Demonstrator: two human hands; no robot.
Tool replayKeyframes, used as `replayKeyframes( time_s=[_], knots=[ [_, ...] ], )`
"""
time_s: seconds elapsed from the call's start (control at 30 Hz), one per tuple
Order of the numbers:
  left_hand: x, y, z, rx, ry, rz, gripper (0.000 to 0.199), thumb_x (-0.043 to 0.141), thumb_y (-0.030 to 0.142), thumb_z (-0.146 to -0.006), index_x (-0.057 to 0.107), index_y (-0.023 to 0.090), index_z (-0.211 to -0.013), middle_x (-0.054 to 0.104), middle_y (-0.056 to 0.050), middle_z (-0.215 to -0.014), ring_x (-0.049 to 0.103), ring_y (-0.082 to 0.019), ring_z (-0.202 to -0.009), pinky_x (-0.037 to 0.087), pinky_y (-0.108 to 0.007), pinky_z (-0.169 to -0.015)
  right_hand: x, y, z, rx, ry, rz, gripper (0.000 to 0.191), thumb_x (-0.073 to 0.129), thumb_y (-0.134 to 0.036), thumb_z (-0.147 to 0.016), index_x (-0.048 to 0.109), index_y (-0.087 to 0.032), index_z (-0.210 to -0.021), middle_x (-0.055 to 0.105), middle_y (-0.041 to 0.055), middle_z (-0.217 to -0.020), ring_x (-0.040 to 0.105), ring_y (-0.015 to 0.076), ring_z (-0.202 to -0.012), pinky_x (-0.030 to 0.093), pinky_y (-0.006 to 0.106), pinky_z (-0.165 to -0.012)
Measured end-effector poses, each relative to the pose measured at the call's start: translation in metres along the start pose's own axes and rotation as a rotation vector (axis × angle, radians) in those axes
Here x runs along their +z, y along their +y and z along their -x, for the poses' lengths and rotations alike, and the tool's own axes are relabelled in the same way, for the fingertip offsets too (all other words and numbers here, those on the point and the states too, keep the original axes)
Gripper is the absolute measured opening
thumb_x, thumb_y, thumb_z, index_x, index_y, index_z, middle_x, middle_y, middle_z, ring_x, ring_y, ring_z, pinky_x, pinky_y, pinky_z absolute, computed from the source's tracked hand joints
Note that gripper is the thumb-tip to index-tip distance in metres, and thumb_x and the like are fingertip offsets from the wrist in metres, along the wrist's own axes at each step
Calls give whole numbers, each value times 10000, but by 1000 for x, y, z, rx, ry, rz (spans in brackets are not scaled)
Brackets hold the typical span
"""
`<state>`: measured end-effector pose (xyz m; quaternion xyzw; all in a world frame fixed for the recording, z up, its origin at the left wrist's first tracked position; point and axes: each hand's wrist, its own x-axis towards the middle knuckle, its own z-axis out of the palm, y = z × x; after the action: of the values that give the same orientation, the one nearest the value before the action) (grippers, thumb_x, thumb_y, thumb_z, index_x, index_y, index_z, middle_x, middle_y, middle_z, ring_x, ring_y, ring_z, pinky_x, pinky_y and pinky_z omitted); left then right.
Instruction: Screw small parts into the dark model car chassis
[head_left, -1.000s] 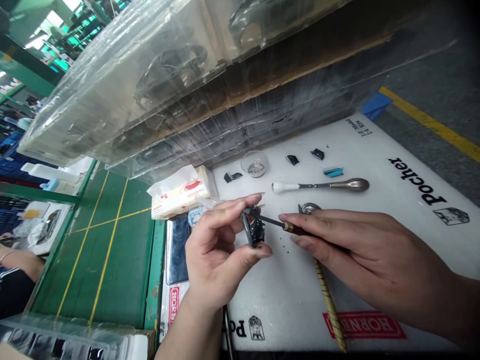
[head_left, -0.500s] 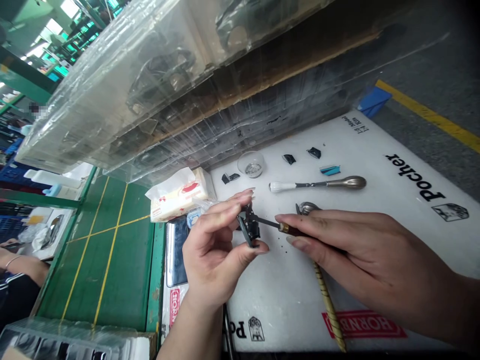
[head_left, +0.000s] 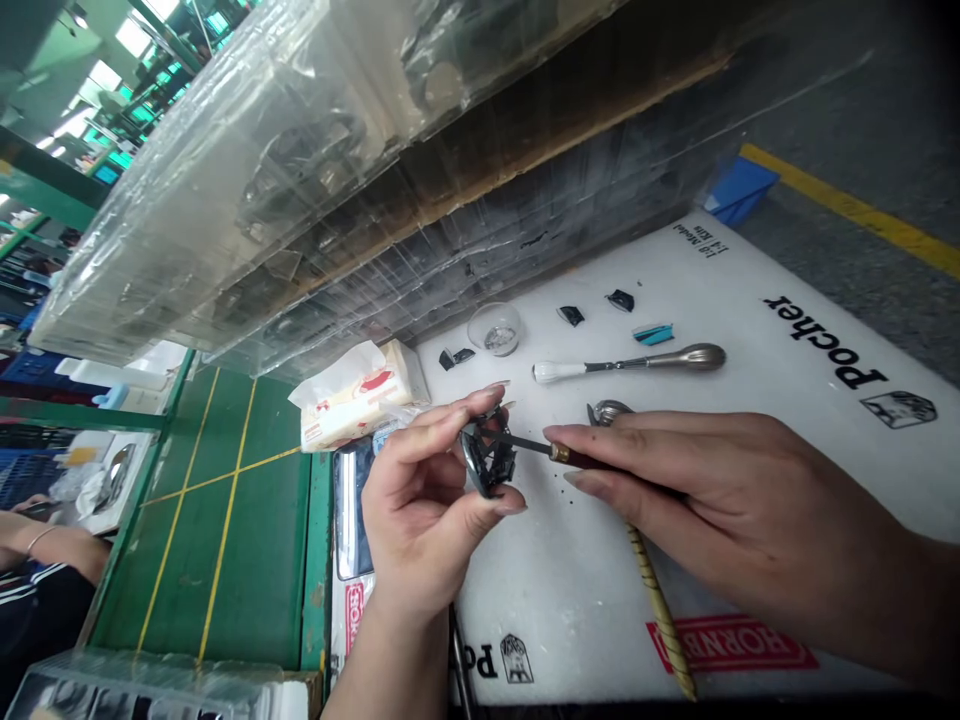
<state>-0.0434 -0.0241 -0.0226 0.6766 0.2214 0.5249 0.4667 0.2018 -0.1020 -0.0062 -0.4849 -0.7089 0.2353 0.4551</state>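
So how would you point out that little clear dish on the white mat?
Start at the white printed mat beside the tissue pack. Near its far edge sits a clear round dish, between small black pieces, holding tiny silver bits.

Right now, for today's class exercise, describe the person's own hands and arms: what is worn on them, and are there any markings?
Both are bare: the left hand and the right hand show no gloves, rings or bands, and no sleeve appears on either visible forearm. The fingers are slim, with long oval nails, and no polish or markings can be seen.
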Motion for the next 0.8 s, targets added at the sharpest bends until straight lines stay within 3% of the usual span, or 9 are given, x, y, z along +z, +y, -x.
replayKeyframes(
  time_s=[0.33,0.57,0.8],
  knots=[
    [-1,-1,1,-18,11,4,603,1059,286,-919,813,326,-1468,839,-70,-1466,801,-373,-1440,661,-689,-1259,0,-1,-3,21,12,-51,308,693,-197,-1156,876,-258,-1397,915,10,-1111,878,188,-922,719,267,-833],
    [-2,-1,1,-14,1,-6,613,1049,284,-932,803,324,-1493,836,-77,-1473,801,-373,-1443,668,-676,-1254,-2,-2,-4,84,-59,-117,286,656,-263,-1196,896,-286,-1349,917,9,-1073,869,208,-850,689,301,-715],
    [-2,0,0,-28,1,-14,614,1059,301,-919,811,337,-1479,845,-78,-1461,805,-374,-1438,675,-662,-1246,-1,0,-4,66,-25,-80,301,674,-247,-1175,898,-278,-1373,924,20,-1129,886,224,-918,716,307,-763]
  ],
)
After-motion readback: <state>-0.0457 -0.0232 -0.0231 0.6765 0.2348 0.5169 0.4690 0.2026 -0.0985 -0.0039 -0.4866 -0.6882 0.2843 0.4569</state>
